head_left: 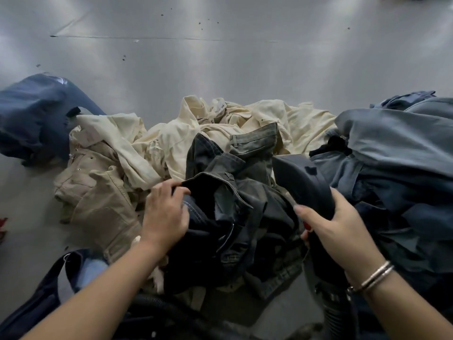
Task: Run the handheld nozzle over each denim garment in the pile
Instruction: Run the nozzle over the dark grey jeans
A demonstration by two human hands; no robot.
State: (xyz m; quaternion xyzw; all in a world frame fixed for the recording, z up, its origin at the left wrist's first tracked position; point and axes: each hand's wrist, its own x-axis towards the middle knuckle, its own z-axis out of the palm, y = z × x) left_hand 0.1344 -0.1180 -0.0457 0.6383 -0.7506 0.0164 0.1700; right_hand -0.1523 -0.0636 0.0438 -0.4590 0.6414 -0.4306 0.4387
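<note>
Gripping the dark nozzle (304,182), the right hand (340,231) is wrapping its fingers round the body, its hose (331,307) trailing back toward the person. The nozzle's long axis is running away from the person and slightly left, mouth pointing toward the grey-black jeans (235,192) — just to its left. The left hand (166,212) is pinching their dark edge on the table (220,69), lying nearer the garment.

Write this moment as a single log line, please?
left hand: grips dark jeans | right hand: holds nozzle over pile | stage: mid-pile, cream clothes behind
</note>
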